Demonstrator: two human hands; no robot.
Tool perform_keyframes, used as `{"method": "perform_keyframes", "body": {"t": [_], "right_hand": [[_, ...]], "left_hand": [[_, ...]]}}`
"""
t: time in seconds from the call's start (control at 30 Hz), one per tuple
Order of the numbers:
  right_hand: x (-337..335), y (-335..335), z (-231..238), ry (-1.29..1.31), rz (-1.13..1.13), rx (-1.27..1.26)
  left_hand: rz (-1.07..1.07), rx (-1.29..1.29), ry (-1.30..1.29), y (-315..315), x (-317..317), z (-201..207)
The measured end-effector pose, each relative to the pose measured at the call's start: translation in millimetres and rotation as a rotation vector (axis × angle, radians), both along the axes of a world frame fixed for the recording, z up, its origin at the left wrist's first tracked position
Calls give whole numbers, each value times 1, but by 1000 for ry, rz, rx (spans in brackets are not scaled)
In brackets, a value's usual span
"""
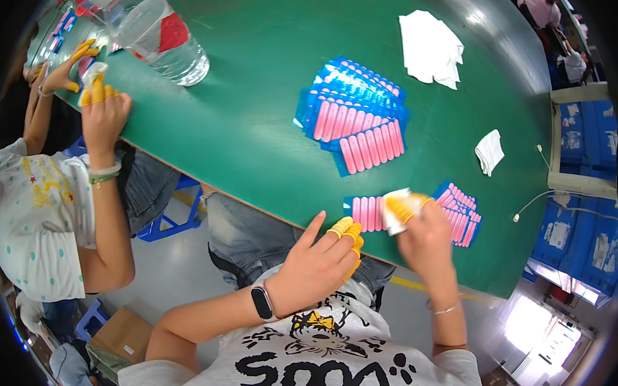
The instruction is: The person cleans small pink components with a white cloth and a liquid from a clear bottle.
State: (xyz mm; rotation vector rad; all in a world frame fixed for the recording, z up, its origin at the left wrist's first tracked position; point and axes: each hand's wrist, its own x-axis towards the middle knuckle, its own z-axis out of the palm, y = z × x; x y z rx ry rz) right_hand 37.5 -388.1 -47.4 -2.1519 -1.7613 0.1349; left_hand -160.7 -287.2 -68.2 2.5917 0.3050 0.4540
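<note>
A blue sheet with a row of pink rounded strips (pixel 366 214) lies at the near edge of the green table. My left hand (pixel 319 258), with yellow finger covers, has its fingers stretched out by the sheet's lower left corner; whether it touches the sheet I cannot tell. Pinched in my right hand (pixel 427 235), also in yellow finger covers, is a white cloth (pixel 393 225), pressed over the right part of that sheet. That hand is slightly blurred. Just beyond it on the right lie more pink-strip sheets (pixel 463 212), partly covered by the hand. A larger fanned pile of such sheets (pixel 361 115) lies ahead.
White cloths (pixel 430 48) are stacked at the far right, with a folded one (pixel 489 152) nearer. A clear water bottle (pixel 168 44) stands far left. Beside me, a co-worker's hand (pixel 104 119) holds white material. Blue crates (pixel 587 236) stand right of the table.
</note>
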Motion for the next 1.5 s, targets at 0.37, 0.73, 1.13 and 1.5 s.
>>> {"method": "perform_keyframes", "body": {"t": [0.37,0.73,1.13,1.5], "right_hand": [[20,-14,-5,157,-373,208],[16,-24,2,1721,-551,1351],[-5,-14,-2,2044,-644,1379],[3,-43,-11,2191,-453,1355]], "left_hand": [[70,-74,53,18,1,21],[-66,15,190,15,9,7],[-65,22,236,29,17,24],[-69,-195,317,30,31,35]]}}
